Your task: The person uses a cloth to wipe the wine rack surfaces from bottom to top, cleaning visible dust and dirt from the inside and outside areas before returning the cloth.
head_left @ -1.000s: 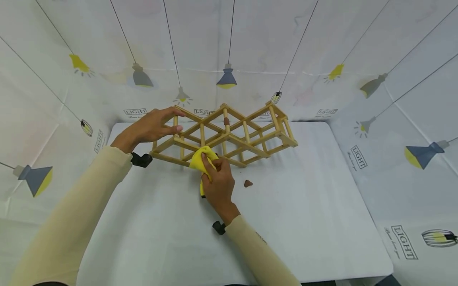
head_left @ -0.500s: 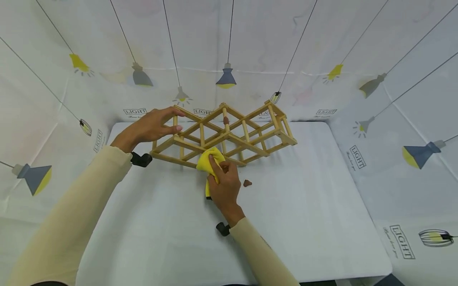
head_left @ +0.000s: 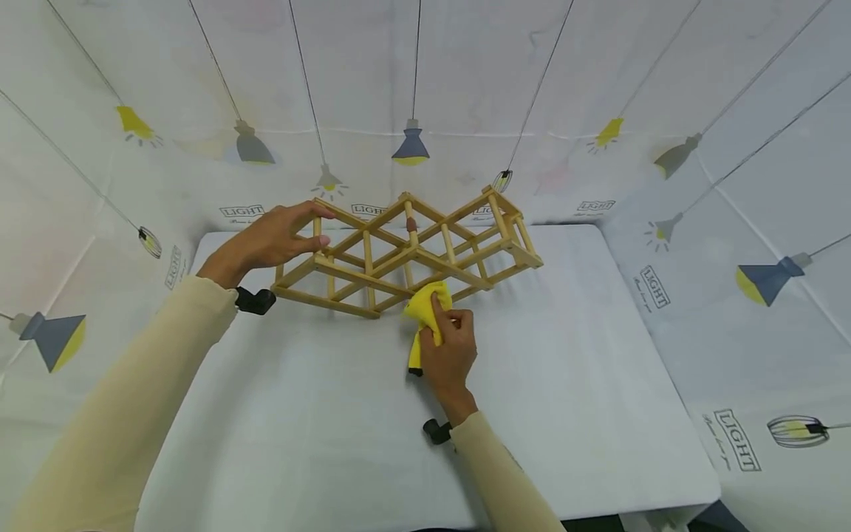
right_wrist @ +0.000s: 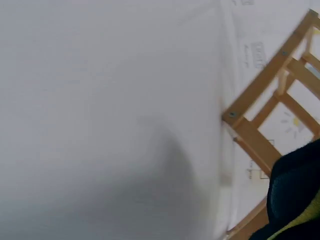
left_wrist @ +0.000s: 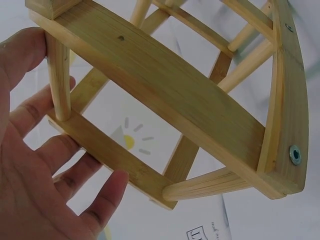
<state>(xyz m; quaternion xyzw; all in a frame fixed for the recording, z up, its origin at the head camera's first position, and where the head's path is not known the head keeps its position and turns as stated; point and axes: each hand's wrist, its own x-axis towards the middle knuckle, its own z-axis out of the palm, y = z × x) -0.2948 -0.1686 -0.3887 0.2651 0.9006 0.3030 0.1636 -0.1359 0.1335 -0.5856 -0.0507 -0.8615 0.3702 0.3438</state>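
A folding lattice rack of light wood, with round dowels and flat slats, stands at the back of the white table. My left hand holds its left end. In the left wrist view, the thumb and index finger lie around an end dowel, the other fingers along a lower slat. My right hand pinches a bunched yellow cloth with a black edge against the rack's lower front slat. Dark fabric with a yellow border shows beside the rack in the right wrist view.
A small brown piece shows at an upper middle dowel of the rack. The white table reaches toward me. Walls of white sheeting printed with lamps stand close behind and at both sides. Each wrist carries a small black camera.
My right hand has slid the yellow cloth rightward along the front of the rack. It now covers where a loose brown piece lay on the table. The left hand keeps its hold.
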